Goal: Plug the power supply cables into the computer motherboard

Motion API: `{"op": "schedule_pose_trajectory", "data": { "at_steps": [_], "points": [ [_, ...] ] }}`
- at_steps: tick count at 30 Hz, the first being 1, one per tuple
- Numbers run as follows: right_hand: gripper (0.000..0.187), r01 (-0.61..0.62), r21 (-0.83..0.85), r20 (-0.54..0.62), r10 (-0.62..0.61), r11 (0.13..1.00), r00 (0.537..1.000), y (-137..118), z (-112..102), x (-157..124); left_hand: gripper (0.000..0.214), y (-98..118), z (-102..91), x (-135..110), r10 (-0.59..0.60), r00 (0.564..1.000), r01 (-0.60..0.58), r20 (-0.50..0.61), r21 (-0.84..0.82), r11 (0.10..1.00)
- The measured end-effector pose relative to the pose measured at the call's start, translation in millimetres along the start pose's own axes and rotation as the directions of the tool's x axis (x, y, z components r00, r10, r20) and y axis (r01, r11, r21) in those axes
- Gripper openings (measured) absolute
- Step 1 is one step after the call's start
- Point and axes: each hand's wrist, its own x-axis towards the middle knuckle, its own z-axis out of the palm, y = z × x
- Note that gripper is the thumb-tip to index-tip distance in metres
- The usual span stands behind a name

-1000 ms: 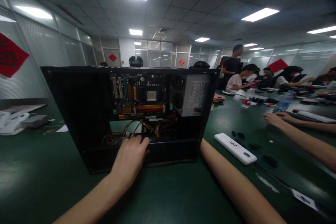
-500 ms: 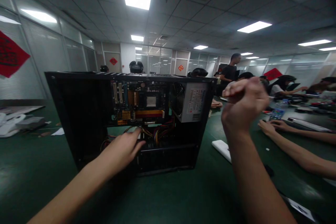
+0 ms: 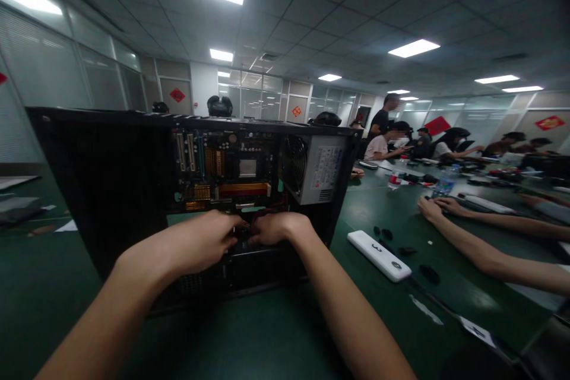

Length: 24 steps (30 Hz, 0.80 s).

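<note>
Case (image 3: 120, 184) open, board (image 3: 231, 157) and PSU (image 3: 323, 169) in; looks unfinished. Can't tell if my left hand (image 3: 207, 236) or right hand (image 3: 274, 228) grips anything.

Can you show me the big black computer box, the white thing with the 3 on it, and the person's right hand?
Black computer box (image 3: 249, 124): head view, on its top rim.
White thing with the 3 (image 3: 379, 256): head view, middle of its top.
Right hand (image 3: 273, 228): head view, on its back.
</note>
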Motion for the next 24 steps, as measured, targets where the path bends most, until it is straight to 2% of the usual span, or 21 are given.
{"op": "schedule_pose_trajectory", "data": {
  "at_steps": [2, 4, 7, 10, 13, 15, 17, 19, 21, 24],
  "points": [
    [0.024, 0.059, 0.077, 0.053, -0.063, 0.995, 0.997, 6.1, 6.2, 5.6, 0.037, -6.5, -0.3, -2.2, -0.032, 0.997, 0.032, 0.069, 0.007, 0.999],
    [0.023, 0.072, 0.091, 0.052, -0.077, 0.993, 0.996, 8.1, 7.7, 6.4, 0.038, -11.8, -1.0, -1.6, -0.053, 0.996, 0.051, 0.069, 0.033, 0.998],
    [0.032, 0.080, 0.013, -0.045, -0.079, 0.997, 0.996, 5.7, 3.2, 2.8, 0.043, -14.4, -2.8, 0.7, -0.028, 0.999, 0.026, 0.043, 0.048, 0.999],
    [0.040, 0.153, 0.000, -0.131, -0.152, 0.988, 0.980, -0.3, -5.3, -5.2, 0.046, -14.7, -5.2, 1.0, -0.020, 0.999, 0.019, 0.033, 0.043, 0.999],
    [0.035, 0.253, 0.047, -0.295, -0.229, 0.966, 0.928, -8.3, -13.7, -16.2, 0.050, -17.7, -8.9, -2.6, -0.018, 0.999, 0.017, 0.049, 0.002, 1.000],
    [0.027, 0.317, 0.103, -0.454, -0.240, 0.943, 0.858, -14.2, -18.3, -23.8, 0.053, -20.5, -13.1, -7.3, -0.011, 0.999, 0.013, 0.043, -0.036, 0.999],
    [0.027, 0.377, 0.203, -0.594, -0.192, 0.904, 0.781, -19.3, -22.0, -30.3, 0.057, -22.0, -19.5, -13.3, 0.001, 1.000, 0.000, 0.019, -0.071, 0.997],
    [0.032, 0.430, 0.314, -0.673, -0.122, 0.847, 0.730, -22.5, -24.9, -35.3, 0.058, -20.7, -27.9, -19.7, 0.020, 1.000, -0.021, -0.013, -0.095, 0.995],
    [0.037, 0.470, 0.392, -0.688, -0.087, 0.791, 0.720, -23.3, -27.1, -38.4, 0.055, -15.7, -37.3, -25.5, 0.046, 0.998, -0.050, -0.043, -0.109, 0.993],
    [0.036, 0.504, 0.452, -0.658, -0.107, 0.736, 0.746, -21.6, -29.0, -40.0, 0.040, -3.1, -49.8, -31.2, 0.084, 0.993, -0.095, -0.085, -0.139, 0.986]
  ]
}}
